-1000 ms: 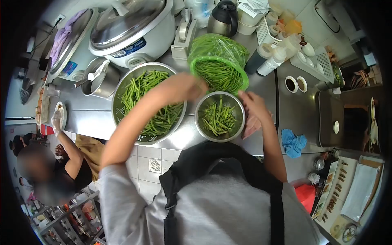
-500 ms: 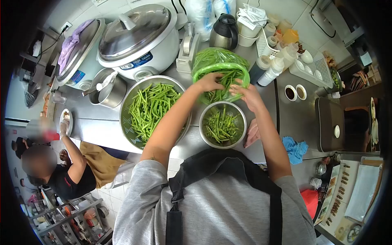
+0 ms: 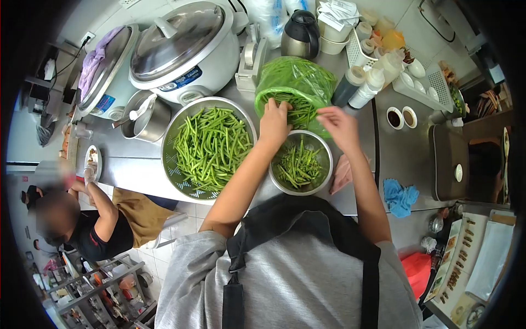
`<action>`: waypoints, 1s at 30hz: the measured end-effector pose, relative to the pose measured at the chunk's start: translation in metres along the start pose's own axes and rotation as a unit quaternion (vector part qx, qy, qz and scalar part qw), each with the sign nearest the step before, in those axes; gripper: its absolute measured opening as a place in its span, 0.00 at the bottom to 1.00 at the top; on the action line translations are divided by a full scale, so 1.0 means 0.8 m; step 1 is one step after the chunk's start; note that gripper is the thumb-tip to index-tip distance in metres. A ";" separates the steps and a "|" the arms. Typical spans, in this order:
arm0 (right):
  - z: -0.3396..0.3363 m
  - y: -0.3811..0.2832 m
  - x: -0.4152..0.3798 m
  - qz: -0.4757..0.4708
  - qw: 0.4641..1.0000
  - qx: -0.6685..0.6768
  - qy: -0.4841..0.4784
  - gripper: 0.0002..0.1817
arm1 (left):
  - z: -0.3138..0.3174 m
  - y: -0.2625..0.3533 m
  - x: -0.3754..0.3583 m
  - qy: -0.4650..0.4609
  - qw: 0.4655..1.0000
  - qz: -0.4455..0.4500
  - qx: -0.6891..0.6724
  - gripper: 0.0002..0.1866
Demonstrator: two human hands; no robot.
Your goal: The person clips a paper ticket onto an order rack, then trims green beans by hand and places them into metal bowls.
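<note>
Green see-through plastic bag (image 3: 298, 74), long green beans (image 3: 302, 116) at its mouth, lay by a silver metal bowl (image 3: 327, 162) | left hand (image 3: 274, 123) reached in, right hand (image 3: 342, 130) near | from afar, I couldn't tell if either gripped beans.

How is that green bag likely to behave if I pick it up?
The bag will probably sag, as its film looks thin and wrinkled. Bulging with beans, it likely has some weight. Its open mouth faces the small bowl, so beans could slide out if it tips that way.
</note>
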State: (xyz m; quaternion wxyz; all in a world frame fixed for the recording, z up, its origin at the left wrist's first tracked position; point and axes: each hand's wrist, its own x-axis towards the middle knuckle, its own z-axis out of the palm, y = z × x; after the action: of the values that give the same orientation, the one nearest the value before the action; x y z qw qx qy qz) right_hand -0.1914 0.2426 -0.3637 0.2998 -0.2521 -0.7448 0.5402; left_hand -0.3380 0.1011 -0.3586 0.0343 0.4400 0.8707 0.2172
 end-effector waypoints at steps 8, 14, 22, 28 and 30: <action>0.030 0.024 0.033 0.063 0.937 -0.299 -0.168 0.14 | 0.023 -0.025 0.002 0.012 0.998 0.051 0.017 0.12; 0.041 0.015 0.034 -0.053 0.951 -0.248 -0.179 0.10 | 0.024 -0.020 0.006 0.014 0.999 0.036 -0.005 0.09; 0.031 0.000 0.013 0.010 0.989 -0.116 -0.095 0.09 | -0.022 -0.004 -0.036 0.144 0.977 0.007 -0.155 0.30; 0.010 -0.043 -0.039 0.051 0.988 -0.100 -0.110 0.12 | -0.049 0.003 -0.082 0.157 0.963 -0.044 -0.214 0.26; 0.000 -0.048 -0.042 0.020 0.978 -0.155 -0.137 0.13 | -0.041 -0.009 -0.080 0.161 0.963 -0.031 -0.212 0.23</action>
State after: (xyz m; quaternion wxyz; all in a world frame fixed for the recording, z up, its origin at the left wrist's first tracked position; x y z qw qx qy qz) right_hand -0.1696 0.2078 -0.3326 0.1413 -0.2335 -0.8483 0.4537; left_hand -0.3129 0.0361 -0.3402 -0.0073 0.3550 0.8118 0.4635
